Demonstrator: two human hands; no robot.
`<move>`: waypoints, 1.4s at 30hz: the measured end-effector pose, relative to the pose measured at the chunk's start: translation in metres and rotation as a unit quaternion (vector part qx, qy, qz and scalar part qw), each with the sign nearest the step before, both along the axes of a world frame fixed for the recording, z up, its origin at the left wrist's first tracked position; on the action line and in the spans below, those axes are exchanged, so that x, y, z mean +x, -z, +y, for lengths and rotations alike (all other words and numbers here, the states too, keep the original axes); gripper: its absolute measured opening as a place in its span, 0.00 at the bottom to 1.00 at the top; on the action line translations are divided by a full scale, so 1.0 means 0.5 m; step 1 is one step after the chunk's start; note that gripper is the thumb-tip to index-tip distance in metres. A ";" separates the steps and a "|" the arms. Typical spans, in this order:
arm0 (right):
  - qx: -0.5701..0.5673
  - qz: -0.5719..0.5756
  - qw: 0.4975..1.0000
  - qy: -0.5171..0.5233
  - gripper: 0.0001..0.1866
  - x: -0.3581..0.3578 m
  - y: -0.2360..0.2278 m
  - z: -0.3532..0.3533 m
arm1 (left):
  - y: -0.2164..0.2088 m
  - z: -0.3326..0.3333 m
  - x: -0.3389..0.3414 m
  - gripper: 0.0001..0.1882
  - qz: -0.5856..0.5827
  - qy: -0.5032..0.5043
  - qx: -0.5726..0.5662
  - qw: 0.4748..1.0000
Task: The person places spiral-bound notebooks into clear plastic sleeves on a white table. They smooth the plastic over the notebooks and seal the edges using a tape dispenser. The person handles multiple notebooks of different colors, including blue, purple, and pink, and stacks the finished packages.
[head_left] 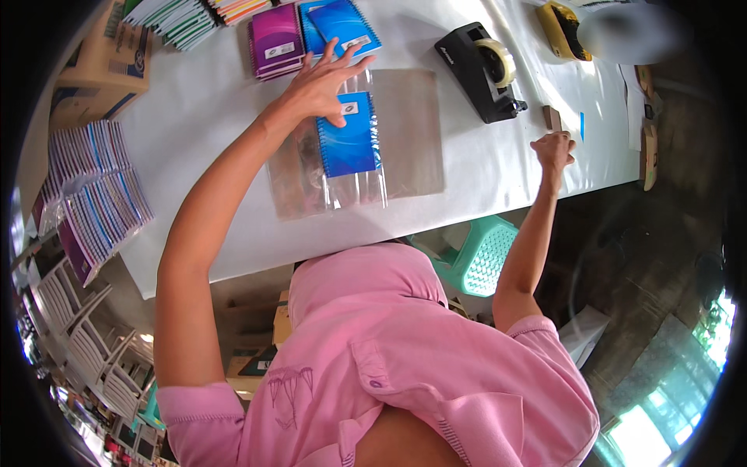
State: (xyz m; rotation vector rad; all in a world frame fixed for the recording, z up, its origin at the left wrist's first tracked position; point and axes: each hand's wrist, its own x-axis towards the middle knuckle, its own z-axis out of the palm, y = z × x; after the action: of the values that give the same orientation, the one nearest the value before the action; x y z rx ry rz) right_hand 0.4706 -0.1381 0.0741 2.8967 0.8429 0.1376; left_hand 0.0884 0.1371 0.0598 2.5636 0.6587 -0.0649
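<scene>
My left hand (319,82) is spread wide, palm down, fingers fanned toward twelve o'clock, and it rests on the top end of the blue spiral-bound notebook (349,140) that lies inside a clear plastic sleeve (358,187) on the white-covered table (210,117). The notebook's long axis runs from twelve to six o'clock, binding on its left edge, so the book stretches from under my palm back toward my body; the sleeve's open tail reaches past it at six o'clock. My right hand (554,148) is well apart, out at three o'clock near the table's edge, curled narrow into a loose fist; whether it pinches anything I cannot tell. The left hand is plainly the nearer of the two to the notebook, touching it, while the right is closer to the black tape dispenser (484,70), which sits up at about one o'clock from the notebook, and to a small brown block (552,117) just beyond my knuckles. Under and beside the sleeve lies a greyish translucent sheet (408,124). Past my left fingertips, at twelve o'clock, are a stack of purple notebooks (275,39) and more blue notebooks (338,23). Far off at nine o'clock a fanned pile of wrapped notebooks (93,194) rests beside a cardboard box (97,62).
</scene>
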 end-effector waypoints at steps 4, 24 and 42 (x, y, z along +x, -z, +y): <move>0.185 0.351 0.880 -0.260 0.18 -0.237 -0.093 0.130 | 0.017 0.007 0.011 0.70 0.022 0.012 -0.003 1.000; -0.252 0.317 0.854 -0.328 0.33 -0.538 -0.062 0.325 | 0.010 0.017 -0.020 0.57 -0.021 0.005 -0.015 1.000; 0.406 0.625 0.611 -0.267 0.52 -0.539 -0.054 0.163 | -0.068 -0.228 -0.187 0.56 -0.384 -0.237 -0.435 0.779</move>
State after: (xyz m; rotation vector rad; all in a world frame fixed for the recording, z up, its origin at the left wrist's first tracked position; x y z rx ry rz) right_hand 0.2013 -0.0565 0.1012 2.8596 2.2592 -2.2412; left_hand -0.0052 0.0230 0.0937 1.2868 0.6832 0.6582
